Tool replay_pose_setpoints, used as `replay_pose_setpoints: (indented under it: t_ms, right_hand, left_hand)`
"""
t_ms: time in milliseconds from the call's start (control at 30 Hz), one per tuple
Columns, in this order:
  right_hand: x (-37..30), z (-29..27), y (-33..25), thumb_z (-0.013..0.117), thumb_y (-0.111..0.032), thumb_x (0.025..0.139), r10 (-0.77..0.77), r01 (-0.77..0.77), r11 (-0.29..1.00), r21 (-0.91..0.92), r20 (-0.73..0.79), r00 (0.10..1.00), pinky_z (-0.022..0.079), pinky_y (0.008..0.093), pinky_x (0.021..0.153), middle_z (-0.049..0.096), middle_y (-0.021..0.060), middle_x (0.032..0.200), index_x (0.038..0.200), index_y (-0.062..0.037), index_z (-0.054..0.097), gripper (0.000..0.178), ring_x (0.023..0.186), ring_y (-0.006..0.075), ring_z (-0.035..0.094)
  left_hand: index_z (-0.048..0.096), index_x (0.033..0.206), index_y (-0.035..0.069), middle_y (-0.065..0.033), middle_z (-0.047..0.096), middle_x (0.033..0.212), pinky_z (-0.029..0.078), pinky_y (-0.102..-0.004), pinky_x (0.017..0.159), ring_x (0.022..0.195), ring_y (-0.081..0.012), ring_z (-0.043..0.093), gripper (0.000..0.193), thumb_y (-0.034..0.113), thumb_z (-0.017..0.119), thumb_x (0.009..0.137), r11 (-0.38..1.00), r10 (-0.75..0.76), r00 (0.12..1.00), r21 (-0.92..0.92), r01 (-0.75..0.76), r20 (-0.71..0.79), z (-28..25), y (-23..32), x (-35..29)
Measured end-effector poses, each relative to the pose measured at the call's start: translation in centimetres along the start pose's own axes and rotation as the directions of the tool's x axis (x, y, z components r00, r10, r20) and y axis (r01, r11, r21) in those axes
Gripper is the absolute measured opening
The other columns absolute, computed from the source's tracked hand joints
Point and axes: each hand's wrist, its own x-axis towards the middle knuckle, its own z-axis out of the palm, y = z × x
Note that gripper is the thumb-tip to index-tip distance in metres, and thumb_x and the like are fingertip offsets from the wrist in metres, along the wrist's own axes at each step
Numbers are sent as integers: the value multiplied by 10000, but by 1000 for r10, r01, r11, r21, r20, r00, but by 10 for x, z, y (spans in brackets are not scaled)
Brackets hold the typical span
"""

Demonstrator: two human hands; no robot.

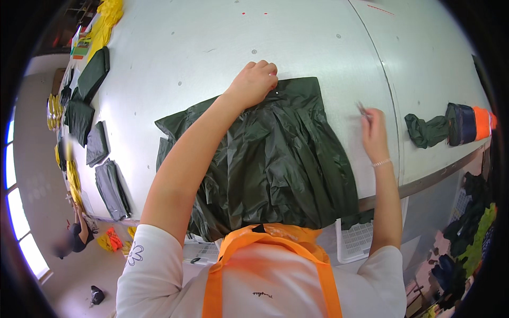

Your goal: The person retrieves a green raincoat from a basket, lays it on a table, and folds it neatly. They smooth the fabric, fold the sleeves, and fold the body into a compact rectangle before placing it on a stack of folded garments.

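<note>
Both close: left hand (253,84) on green cloth (270,153), right hand (374,132) around a tool (362,109). A near-right basket (354,245) holds dark cloth (358,218).

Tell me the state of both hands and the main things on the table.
Dark green garment: spread out, wrinkled
Left hand: grip closed on the garment's upper edge
Small tool: blurred, open or shut unclear
Right hand: off the garment, holding the tool
Gray bundles: folded
Dark green cloth, right: bunched up
</note>
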Motion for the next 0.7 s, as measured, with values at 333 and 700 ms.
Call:
replay_pose_setpoints:
  t_ms: [333, 700]
  right_hand:
    - [80, 95, -102, 633, -262, 852, -46, 5, 987, 159, 250, 967, 487, 356, 710, 610, 107, 887, 896, -38, 635, 228, 780, 280, 605]
    - [87, 98, -118, 611, -267, 856, -28, 10, 998, 56, 315, 949, 483, 382, 712, 612, 84, 884, 859, -73, 668, 202, 813, 299, 604]
  left_hand:
    - [541, 853, 88, -49, 553, 888, 443, -361, 794, 883, -239, 557, 76, 66, 570, 786, 998, -48, 988, 31, 54, -145, -7, 11, -3]
    - [540, 870, 83, -58, 554, 889, 433, -374, 771, 876, -249, 552, 100, 66, 578, 779, 995, -91, 974, 18, 97, -206, -4, 16, -8]
